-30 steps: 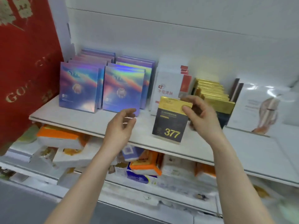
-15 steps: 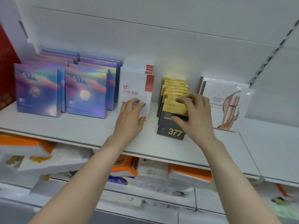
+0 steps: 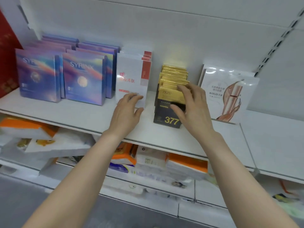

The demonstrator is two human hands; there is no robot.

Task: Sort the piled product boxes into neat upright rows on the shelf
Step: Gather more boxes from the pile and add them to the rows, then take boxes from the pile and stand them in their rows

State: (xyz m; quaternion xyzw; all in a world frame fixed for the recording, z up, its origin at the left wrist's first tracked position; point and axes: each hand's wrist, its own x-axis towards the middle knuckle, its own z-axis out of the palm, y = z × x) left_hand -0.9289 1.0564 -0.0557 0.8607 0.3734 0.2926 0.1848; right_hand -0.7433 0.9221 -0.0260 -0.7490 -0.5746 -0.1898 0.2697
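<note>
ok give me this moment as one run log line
step: squaring rows | left hand: rests on front white-and-red box | right hand: grips front black-and-gold 377 box, upright on shelf

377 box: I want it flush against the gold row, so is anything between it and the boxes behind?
No other object shows between them. The 377 box stands right in front of the gold row; only the right hand's fingers, curled over its top edge, lie there.
</note>
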